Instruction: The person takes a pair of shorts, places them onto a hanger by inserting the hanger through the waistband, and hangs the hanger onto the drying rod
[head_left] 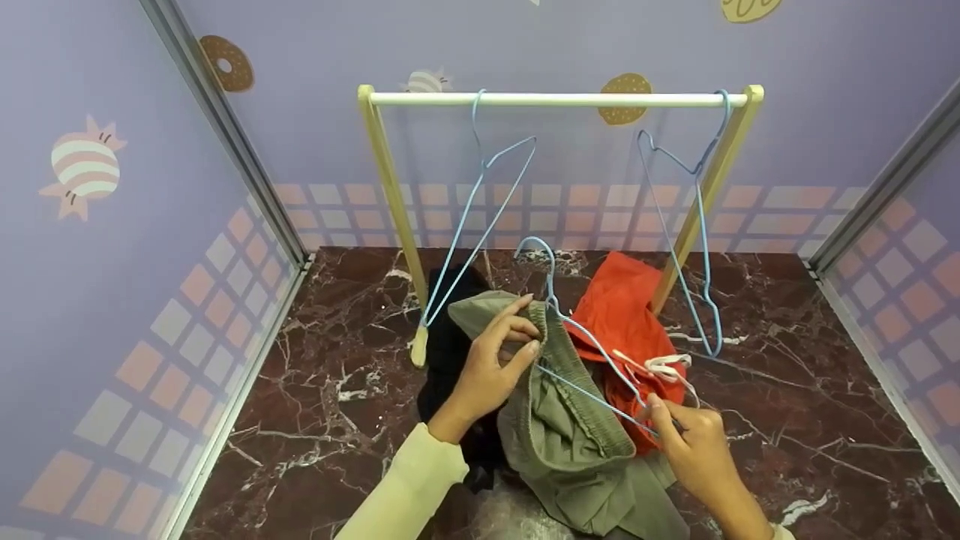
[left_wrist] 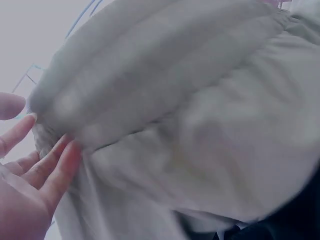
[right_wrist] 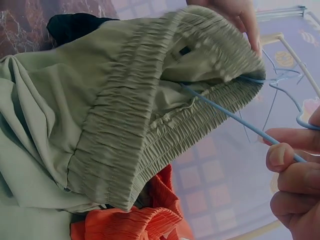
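Observation:
Olive-green elastic-waist pants hang in front, their waistband gathered and its opening facing up. My left hand pinches the far left side of that waistband between thumb and fingers. A light blue wire hanger has its left end inside the waist opening. At the hanger's other end, my right hand grips the corner; in the right wrist view the fingers curl round the blue wire. The hanger's hook points up and away from me. Seen from the left wrist, the waistband fills most of the view.
Behind stands a rack with a white rail and wooden legs. Two blue hangers hang on it, one left and one right. Red clothing with a white drawstring and black clothing lie on the dark marbled surface.

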